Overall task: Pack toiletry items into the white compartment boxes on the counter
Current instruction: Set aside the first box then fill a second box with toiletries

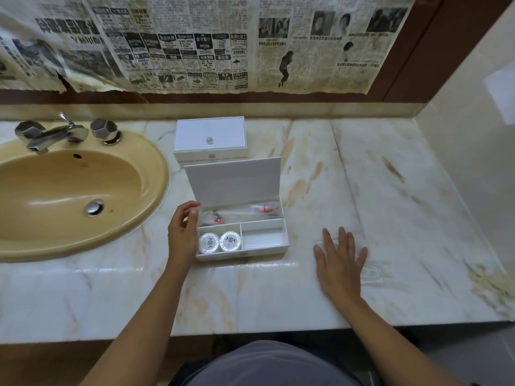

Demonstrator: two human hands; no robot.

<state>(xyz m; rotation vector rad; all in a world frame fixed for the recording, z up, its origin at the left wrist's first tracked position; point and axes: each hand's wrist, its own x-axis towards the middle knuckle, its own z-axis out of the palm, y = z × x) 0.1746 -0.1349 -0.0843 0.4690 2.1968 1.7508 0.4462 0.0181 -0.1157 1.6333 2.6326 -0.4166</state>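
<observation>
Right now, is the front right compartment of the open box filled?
No, the front right compartment of the open box looks bare, while two round packets sit in the front left one.
</observation>
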